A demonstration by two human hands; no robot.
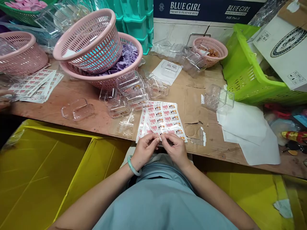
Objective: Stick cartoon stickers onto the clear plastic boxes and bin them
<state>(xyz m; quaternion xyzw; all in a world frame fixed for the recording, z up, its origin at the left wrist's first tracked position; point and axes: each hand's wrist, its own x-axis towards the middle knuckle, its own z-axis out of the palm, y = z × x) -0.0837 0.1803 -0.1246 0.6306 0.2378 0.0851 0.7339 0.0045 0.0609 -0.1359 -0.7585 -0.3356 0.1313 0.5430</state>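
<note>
My left hand (pixel 146 148), with a pale green bangle at the wrist, is closed in a pinch at the table's front edge. Fingertip to fingertip with it, my right hand (pixel 176 149) pinches too. Between them shows a small whitish piece (pixel 160 137), too small to make out clearly. A clear plastic edge shows just below the fingers; the rest is hidden. Directly beyond my hands lie sticker sheets (pixel 165 118) printed with red lettering and a cartoon cat. Behind them several clear plastic boxes (pixel 135 92) are piled, some bearing the cat print.
Pink baskets (pixel 88 44) stand at the left, one holding purple pieces (pixel 129 56). A clear lid (pixel 78 109) lies left. White papers (pixel 244 124) and a green crate (pixel 249 64) are right. Another person's hand (pixel 4 99) is at the far left, by more sticker sheets (pixel 35 84).
</note>
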